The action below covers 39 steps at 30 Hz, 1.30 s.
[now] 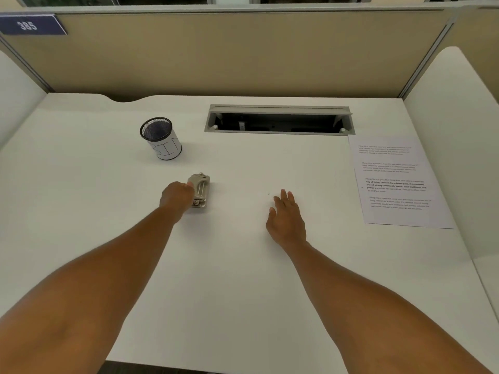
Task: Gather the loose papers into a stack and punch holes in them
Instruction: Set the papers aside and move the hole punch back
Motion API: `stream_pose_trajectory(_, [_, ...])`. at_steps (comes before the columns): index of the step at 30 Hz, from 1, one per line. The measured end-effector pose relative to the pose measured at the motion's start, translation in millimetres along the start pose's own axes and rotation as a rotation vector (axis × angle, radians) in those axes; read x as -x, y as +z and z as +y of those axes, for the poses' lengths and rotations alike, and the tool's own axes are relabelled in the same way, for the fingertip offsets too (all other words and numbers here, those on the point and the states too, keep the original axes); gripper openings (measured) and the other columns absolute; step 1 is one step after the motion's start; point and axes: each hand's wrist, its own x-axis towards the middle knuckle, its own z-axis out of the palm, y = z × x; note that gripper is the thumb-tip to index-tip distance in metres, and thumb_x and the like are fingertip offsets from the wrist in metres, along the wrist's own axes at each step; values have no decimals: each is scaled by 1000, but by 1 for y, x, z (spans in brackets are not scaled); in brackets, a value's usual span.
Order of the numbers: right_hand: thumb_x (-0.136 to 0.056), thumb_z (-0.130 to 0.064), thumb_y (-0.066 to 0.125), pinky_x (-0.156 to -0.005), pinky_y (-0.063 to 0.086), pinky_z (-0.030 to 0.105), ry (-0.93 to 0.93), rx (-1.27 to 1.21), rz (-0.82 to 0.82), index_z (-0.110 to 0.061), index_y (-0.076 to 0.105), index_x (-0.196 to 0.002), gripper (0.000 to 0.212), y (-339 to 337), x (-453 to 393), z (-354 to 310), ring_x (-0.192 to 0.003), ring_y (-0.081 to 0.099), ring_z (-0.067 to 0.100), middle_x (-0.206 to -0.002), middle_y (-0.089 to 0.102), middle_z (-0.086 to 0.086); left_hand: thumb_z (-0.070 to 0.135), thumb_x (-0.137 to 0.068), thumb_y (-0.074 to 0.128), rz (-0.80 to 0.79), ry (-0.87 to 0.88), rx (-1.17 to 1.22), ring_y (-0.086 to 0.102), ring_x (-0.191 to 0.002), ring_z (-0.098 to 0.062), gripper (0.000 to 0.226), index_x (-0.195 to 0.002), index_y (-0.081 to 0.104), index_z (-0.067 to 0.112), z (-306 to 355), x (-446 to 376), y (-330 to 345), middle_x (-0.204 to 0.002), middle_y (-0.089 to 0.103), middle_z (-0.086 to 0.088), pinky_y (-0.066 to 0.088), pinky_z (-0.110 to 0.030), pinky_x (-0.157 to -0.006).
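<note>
- Two bare forearms reach forward over the white, smooth surface [237, 279] of a cubicle desk.
- The left hand [176, 197] has its fingers curled around the near-left side of a small beige-and-metal hole punch [200, 190], which sits on the surface roughly in the middle, its long side running away from the person.
- The right hand [286, 218] lies palm down with fingers straight and slightly spread, holding nothing; whether it touches the surface or floats just above it cannot be told.
- The two hands are well apart, with bare surface between them.
- One white sheet of paper printed with four short blocks of text [397, 182] lies flat at the far right of the surface, well apart from the hole punch and from the right hand; whether more sheets lie under it cannot be told.
- Its top corner lies just beside the right end of a grey, rectangular cable hatch [279, 120] set into the surface, its lid raised and the inside dark.
- A black wire-mesh cup wrapped in white paper lettered "BIN" [162, 139] stands upright beyond the hole punch, to the left of the hatch.
- A tan fabric partition [243, 52] closes the far edge, and a dark blue plate marked "385" [31, 24] sits at its top left corner.
</note>
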Motion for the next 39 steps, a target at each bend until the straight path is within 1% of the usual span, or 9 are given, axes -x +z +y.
stream_pose_trajectory(7, [-100,-19,31,-115,31,40,55,-15,18,-13,41,-142,43,8,-5,-2,-150,10,19,-161,21,1,36,-97,43,15,-58,-12,56,-85,-33,37,-98,63,4,-30,-20,-22,-105,67,-19,42,-33,-72])
stream_pose_trajectory(10, [-100,-19,31,-112,32,39,76,-10,27,-15,40,-141,42,12,-6,-3,-149,11,18,-160,22,-1,35,-97,43,15,-90,-3,58,-92,-35,39,-105,63,2,-41,-25,-27,-106,66,-19,42,-34,-74])
stream_pose_trajectory(14, [-100,-18,30,-113,31,38,100,-14,38,-15,39,-142,43,15,-8,-4,-149,12,18,-160,22,-1,34,-98,43,4,-111,11,54,-87,-32,40,-109,63,2,-49,-28,-30,-105,65,-17,41,-34,-73])
stream_pose_trajectory(21, [-100,-16,32,-114,30,37,127,-47,96,-10,41,-142,43,14,-13,-5,-147,19,19,-156,31,3,32,-94,44,18,-98,56,57,-85,-33,36,-101,66,4,-50,-28,-29,-102,68,-16,42,-33,-71])
stream_pose_trajectory(24, [-99,-14,40,-110,35,36,111,-52,157,-5,50,-134,38,12,-17,-5,-142,30,21,-148,44,7,42,-87,52,143,-110,106,58,-105,-34,38,-104,67,11,-46,-24,-27,-115,66,-13,50,-39,-85])
stream_pose_trajectory(26, [-97,-13,45,-104,41,36,108,-58,182,-3,57,-127,34,9,-19,-5,-137,36,21,-140,50,7,47,-86,57,291,-91,98,48,-123,-32,41,-115,60,18,-39,-18,-24,-125,58,-9,42,-45,-97])
stream_pose_trajectory(30, [-92,-10,52,-90,47,39,93,-80,205,-2,65,-113,26,5,-28,-4,-119,45,27,-121,58,8,37,-85,62,448,120,91,47,-119,-29,31,-111,57,22,-18,-6,-9,-118,58,-3,40,-41,-92])
stream_pose_trajectory(35, [-91,-12,57,-87,46,33,136,-168,159,-6,66,-113,25,6,-41,-4,-115,44,25,-115,55,7,29,-88,64,350,307,186,57,-99,-22,17,-103,61,23,10,14,19,-102,59,2,45,-36,-85])
stream_pose_trajectory(39, [-87,-8,61,-83,43,28,182,-300,178,-5,66,-103,18,8,-46,-7,-113,47,24,-108,54,6,31,-89,62,114,340,216,61,-92,-14,11,-99,63,27,27,32,45,-97,63,9,44,-30,-77])
